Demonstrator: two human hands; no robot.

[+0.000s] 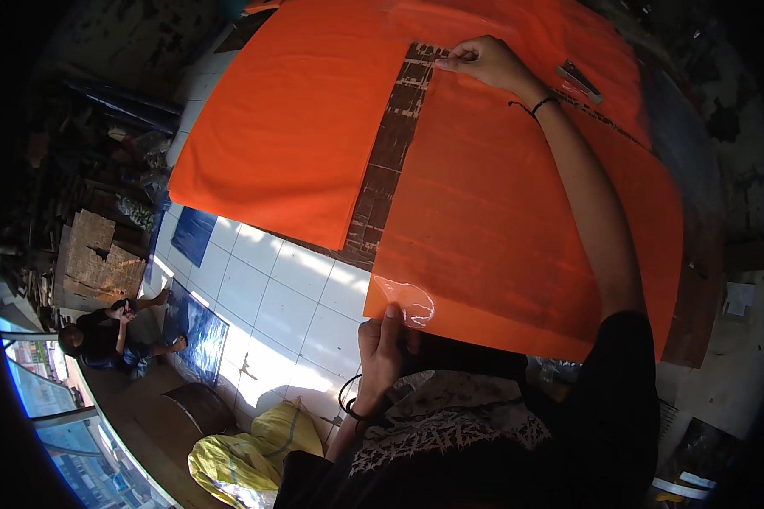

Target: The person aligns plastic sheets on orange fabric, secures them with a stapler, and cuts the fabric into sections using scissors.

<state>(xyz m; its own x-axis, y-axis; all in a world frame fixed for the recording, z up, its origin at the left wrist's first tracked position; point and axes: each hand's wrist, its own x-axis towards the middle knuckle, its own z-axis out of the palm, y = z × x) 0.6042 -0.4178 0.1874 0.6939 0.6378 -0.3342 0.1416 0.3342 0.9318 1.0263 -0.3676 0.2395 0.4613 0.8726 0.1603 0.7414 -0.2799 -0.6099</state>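
A thin, partly see-through orange sheet [492, 195] lies across the table in front of me; whether it is cloth or plastic I cannot tell. My left hand [382, 348] grips its near left corner at the table's edge, thumb on top, where a shiny, glossy patch [412, 303] catches the light. At the far left corner, my right hand [488, 64] pinches the sheet's edge between thumb and fingers, the arm stretched over the sheet. To the left lies a smooth stack of orange cloth [289, 127], separated from the sheet by a strip of dark, worn tabletop [382, 187].
A small dark tool or blade [581, 82] rests on orange material at the far right. Below the table are white floor tiles [272, 314], a yellow sack [259, 454] and a brown drum-like object [199, 411]. Another person [115, 335] sits on the floor at left, near blue sheets [191, 335].
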